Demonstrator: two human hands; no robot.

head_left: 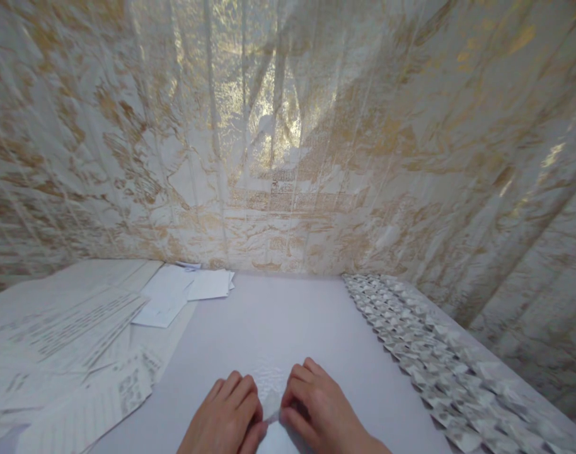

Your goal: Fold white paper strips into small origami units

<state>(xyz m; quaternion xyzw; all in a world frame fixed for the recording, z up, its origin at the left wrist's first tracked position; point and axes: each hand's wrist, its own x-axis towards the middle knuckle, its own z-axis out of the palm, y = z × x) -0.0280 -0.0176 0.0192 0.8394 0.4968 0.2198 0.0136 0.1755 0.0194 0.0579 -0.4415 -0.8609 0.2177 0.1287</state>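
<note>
— Starting with the largest items: what surrounds the work area?

— A white-and-gold crinkled backdrop (288, 126) rises behind and to the right of a pale table (269, 315). Printed sheets (65, 340) cover the table's left part, with a few blank white slips (184, 290) lying at their far edge. Along the right edge runs a long band of small folded paper pieces (434, 359), row upon row, from the far corner toward the near right.

— Hand pose?

— Both hands sit at the near edge, knuckles up, backs toward the camera. The left hand (231, 410) has its fingers curled under, thumb turned inward. The right hand (316, 410) mirrors it, its fingers bent down onto the table. The two thumbs nearly meet at the centre.

— State of the hands?

— Pressed down and drawn close together, fingertips pinching a small white paper piece (271, 403) between them.

— Location and orientation of that piece?

— It lies flat on the table in the gap between the hands, at bottom centre. Only a narrow pale strip shows — the rest is covered by fingers. The visible part runs away from the person, but its full outline is hidden, so its true long axis cannot be determined.
</note>
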